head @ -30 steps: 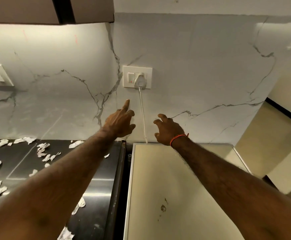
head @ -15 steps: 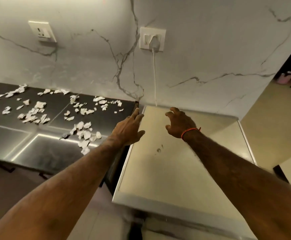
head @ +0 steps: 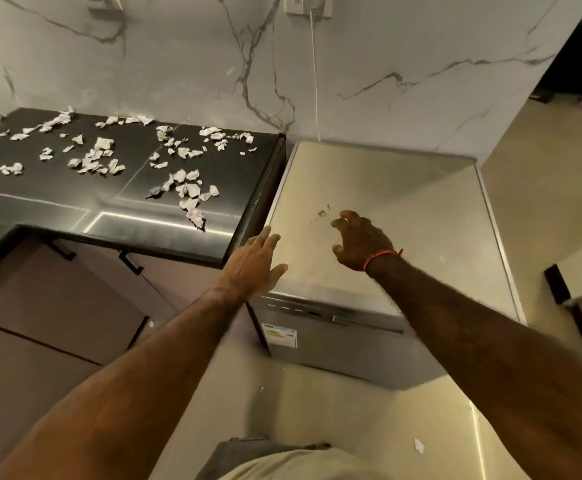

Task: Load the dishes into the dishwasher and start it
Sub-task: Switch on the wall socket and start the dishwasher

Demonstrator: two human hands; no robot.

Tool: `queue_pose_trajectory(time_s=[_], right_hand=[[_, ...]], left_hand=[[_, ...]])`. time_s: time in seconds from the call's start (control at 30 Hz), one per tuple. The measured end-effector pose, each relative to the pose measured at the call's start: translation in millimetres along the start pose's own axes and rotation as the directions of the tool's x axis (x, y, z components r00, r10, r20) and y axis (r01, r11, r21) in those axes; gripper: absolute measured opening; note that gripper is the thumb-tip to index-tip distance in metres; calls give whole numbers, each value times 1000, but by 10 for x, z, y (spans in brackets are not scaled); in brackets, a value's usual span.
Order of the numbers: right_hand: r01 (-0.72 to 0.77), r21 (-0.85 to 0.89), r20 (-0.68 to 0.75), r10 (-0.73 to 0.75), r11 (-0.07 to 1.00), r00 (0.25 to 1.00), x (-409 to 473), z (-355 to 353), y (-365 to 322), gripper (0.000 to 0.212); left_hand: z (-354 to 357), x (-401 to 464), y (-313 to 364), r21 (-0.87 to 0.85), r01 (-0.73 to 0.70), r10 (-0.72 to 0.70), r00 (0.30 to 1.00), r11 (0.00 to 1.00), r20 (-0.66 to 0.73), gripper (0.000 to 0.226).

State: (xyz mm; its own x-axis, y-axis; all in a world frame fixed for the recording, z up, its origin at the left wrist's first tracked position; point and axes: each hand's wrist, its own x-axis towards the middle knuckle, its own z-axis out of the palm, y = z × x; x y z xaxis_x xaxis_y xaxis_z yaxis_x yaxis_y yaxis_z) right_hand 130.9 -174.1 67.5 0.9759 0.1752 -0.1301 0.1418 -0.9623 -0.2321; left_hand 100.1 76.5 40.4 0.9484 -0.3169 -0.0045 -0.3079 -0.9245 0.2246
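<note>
The steel dishwasher [head: 421, 216] stands against the marble wall, right of the black counter; its door is closed and the control strip [head: 317, 311] shows along the front top edge. My left hand [head: 253, 263] hovers over the machine's front left corner with fingers straight, holding nothing. My right hand [head: 360, 242], with an orange thread at the wrist, hangs above the top panel, fingers loosely curled and empty. A white cord [head: 315, 77] runs from the wall socket [head: 308, 5] down behind the machine. No dishes are in view.
The black counter [head: 57, 209] on the left is littered with several torn white paper scraps [head: 187, 188]. Brown cabinet doors [head: 40, 306] with dark handles sit below it. Another socket [head: 104, 1] is on the wall. A scrap lies on the beige floor [head: 352, 410].
Both hands have come down and back from the wall socket to above the dishwasher's front part. The view has tilted down, so the machine's front and the floor now show.
</note>
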Motion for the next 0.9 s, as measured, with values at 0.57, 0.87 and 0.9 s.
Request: queue_pose_trajectory(time_s=[0.57,0.87,0.9], right_hand=[[-37,-65,-74,32,997,997,-1472,1443,-842,56],[-125,-87,175,139,988,975,-1610,2058,-964,81],[-131,-86,181,145,988,973,-1599,2094,-951,81]], left_hand=[[1030,-1428,-308,-26,-123,126,952,992,281,77],[1274,-1298,-413,75,-180,139,916,981,376,84],[1311,-1278,-406,78,-183,139,911,980,389,85]])
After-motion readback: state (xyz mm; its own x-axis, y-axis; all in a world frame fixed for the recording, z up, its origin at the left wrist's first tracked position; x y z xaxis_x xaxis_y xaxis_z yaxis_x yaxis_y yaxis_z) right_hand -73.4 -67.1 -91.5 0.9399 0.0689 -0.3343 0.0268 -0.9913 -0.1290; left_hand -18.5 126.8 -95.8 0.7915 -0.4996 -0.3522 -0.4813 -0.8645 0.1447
